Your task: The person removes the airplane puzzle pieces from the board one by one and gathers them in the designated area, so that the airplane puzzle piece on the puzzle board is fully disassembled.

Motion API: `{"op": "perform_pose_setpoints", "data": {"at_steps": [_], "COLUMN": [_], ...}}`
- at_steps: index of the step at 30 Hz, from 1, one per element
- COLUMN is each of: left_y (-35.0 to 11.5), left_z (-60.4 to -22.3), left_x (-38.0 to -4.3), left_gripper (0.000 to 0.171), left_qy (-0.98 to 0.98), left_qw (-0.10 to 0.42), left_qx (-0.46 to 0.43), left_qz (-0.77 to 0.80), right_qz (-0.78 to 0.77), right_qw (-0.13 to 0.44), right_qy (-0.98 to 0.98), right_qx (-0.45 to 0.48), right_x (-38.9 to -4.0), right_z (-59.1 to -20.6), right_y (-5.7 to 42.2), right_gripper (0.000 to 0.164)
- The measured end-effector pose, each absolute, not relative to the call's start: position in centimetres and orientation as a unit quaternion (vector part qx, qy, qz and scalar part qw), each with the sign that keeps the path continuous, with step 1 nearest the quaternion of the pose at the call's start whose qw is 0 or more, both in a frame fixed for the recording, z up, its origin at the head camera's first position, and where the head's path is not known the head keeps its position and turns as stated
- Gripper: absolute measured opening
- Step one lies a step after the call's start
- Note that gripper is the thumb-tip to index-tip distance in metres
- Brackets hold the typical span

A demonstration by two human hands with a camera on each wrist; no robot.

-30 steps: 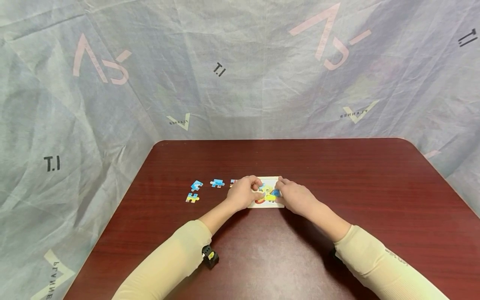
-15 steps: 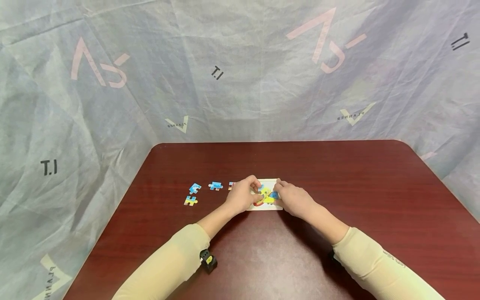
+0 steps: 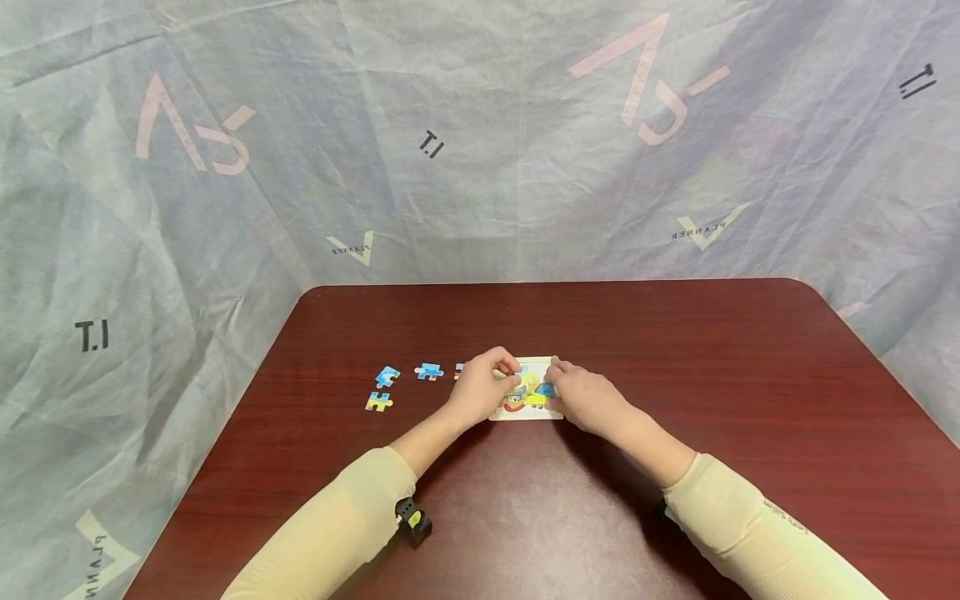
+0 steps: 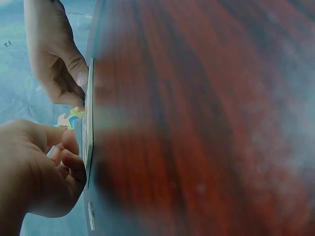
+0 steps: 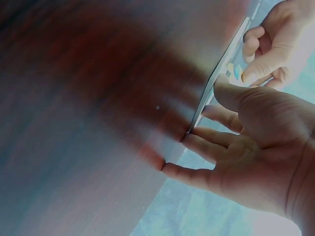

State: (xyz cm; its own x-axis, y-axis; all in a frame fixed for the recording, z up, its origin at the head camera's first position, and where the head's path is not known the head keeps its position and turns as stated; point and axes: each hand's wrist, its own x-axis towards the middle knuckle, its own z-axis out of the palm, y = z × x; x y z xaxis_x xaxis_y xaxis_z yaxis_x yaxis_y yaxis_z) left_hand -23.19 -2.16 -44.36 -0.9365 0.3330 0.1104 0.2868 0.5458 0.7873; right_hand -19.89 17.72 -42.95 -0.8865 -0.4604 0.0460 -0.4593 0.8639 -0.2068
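Note:
In the head view, a small jigsaw board (image 3: 527, 415) with a pale frame lies mid-table, partly filled with a yellow, blue and red picture. My left hand (image 3: 480, 390) is over its left part. In the left wrist view, that hand's thumb and finger pinch a puzzle piece (image 4: 70, 118), yellow and blue, tilted just above the board. My right hand (image 3: 592, 400) holds the board's right end. The right wrist view shows its thumb (image 5: 229, 91) at the board and its outer fingers stretched along the edge and down to the tabletop. Fingers hide part of the picture.
Loose puzzle pieces lie left of the board: a blue one (image 3: 387, 377), a yellow-and-blue one (image 3: 379, 402), another blue one (image 3: 429, 372), and one (image 3: 458, 370) partly behind the left hand. The red-brown table (image 3: 675, 333) backs onto a grey printed cloth (image 3: 480, 200).
My left fingers have drawn slightly left and up over the board, and more of the red and yellow picture shows below them. The right hand stays at the board's right end.

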Motion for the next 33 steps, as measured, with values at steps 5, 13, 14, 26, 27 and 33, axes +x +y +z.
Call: {"op": "perform_pose_setpoints", "data": {"at_steps": [5, 13, 14, 26, 27, 33], "left_y": [-2.7, -3.8, -3.9, -5.7, -5.9, -7.0], "left_z": [-44.4, -44.6, -44.6, -44.2, -44.2, -44.2], "left_x": [-23.1, -23.0, -22.9, -22.4, -22.4, -22.3], "left_gripper": [0.008, 0.007, 0.006, 0.006, 0.006, 0.006], "left_qy": [0.858, 0.853, 0.851, 0.846, 0.845, 0.851], "left_qw": [0.045, 0.044, 0.046, 0.059, 0.059, 0.051], "left_qx": [0.16, 0.156, 0.154, 0.138, 0.136, 0.13], "left_qz": [0.486, 0.497, 0.499, 0.512, 0.514, 0.506], "right_qz": [-0.111, -0.117, -0.117, -0.119, -0.118, -0.115], "right_qw": [0.005, 0.004, 0.004, 0.005, 0.004, -0.004], "right_qy": [0.965, 0.964, 0.964, 0.961, 0.961, 0.961], "right_qx": [-0.237, -0.237, -0.238, -0.249, -0.25, -0.252], "right_x": [-19.8, -19.6, -19.6, -19.6, -19.6, -19.6], "right_z": [-42.8, -42.6, -42.6, -42.8, -42.8, -42.9], "right_y": [17.7, 17.7, 17.7, 17.8, 17.8, 17.8], "right_gripper": [0.026, 0.025, 0.025, 0.028, 0.027, 0.026]}}
